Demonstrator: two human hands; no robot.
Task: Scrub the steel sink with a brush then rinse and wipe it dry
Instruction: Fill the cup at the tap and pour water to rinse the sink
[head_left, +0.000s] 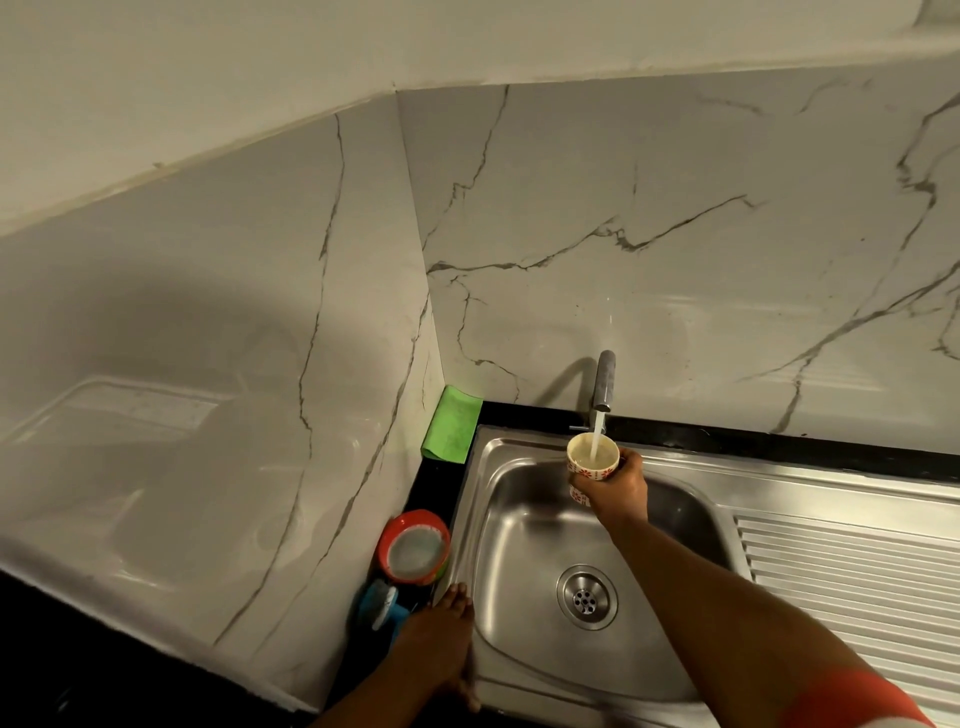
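The steel sink (524, 530) fills the lower middle, with its round drain (587, 597) in the basin floor. Over the basin's far edge my right hand (618, 491) grips a white cup with red flower marks (592, 457). It holds the cup under the tap (604, 379), and a stream of water runs into it. My left hand (439, 642) rests flat on the sink's left rim with straight fingers, holding nothing. A blue brush (382, 608) lies on the black counter just left of that hand.
A green cloth (451, 425) leans in the corner behind the sink. A red-rimmed round container (414, 545) sits on the narrow black counter left of the basin. The ribbed draining board (852, 577) stretches right. Marble wall panels close in the left and back.
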